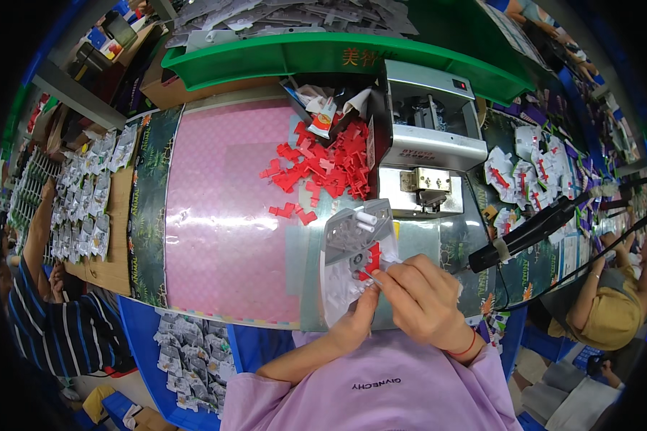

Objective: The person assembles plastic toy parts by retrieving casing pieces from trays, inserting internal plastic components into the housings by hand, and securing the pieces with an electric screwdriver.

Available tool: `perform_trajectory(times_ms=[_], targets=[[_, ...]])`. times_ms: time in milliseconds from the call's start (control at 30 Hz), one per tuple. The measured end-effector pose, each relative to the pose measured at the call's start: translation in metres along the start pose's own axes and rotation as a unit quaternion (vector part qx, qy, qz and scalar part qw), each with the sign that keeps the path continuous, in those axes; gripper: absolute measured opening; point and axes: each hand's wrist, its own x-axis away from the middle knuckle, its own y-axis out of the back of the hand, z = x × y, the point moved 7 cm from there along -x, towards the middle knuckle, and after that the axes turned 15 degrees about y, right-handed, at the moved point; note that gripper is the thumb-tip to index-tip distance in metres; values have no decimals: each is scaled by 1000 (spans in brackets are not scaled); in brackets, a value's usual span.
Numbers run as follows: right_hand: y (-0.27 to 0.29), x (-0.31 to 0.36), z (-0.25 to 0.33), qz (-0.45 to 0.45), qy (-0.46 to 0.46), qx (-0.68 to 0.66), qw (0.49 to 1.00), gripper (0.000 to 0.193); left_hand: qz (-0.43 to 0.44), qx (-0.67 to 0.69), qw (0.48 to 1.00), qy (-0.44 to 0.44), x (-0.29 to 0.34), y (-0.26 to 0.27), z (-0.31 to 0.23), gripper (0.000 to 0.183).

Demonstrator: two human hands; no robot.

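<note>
A grey and white plastic shell (339, 251) is tilted at the table's front edge, its hollow inner side facing up, with a white peg near its top. My left hand (354, 320) grips the shell's lower right edge. A small red plastic piece (373, 260) sits in the shell's inner side. My right hand (420, 298) has its fingertips pinched together at the lower end of that red piece; a tiny pale thing shows at the fingertips, too small to name. A heap of red plastic pieces (331, 165) lies farther off, with a few strays nearer me.
Behind the heap stand a black box (305, 97) and a silver machine (435, 136). A green tray (266, 61) of grey parts spans the back. At right are a black electric screwdriver (525, 233) and shells with red pieces (532, 172). A blue bin (147, 345) stands lower left; co-workers sit either side.
</note>
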Motion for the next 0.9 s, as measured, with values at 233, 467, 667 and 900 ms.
perform_trajectory(times_ms=[233,467,667,900], targets=[[-8,-5,4,-2,-8,-27,1000,32,-57,-12,998,-3,-5,19,3,17],[-34,-6,12,27,-22,-97,995,26,-151,-124,981,-9,0,67,12,45],[-39,-5,-17,30,-65,-183,980,16,-173,-62,983,14,22,110,2,44],[-95,-16,-51,9,-111,-230,967,10,-69,32,980,187,23,98,14,35]])
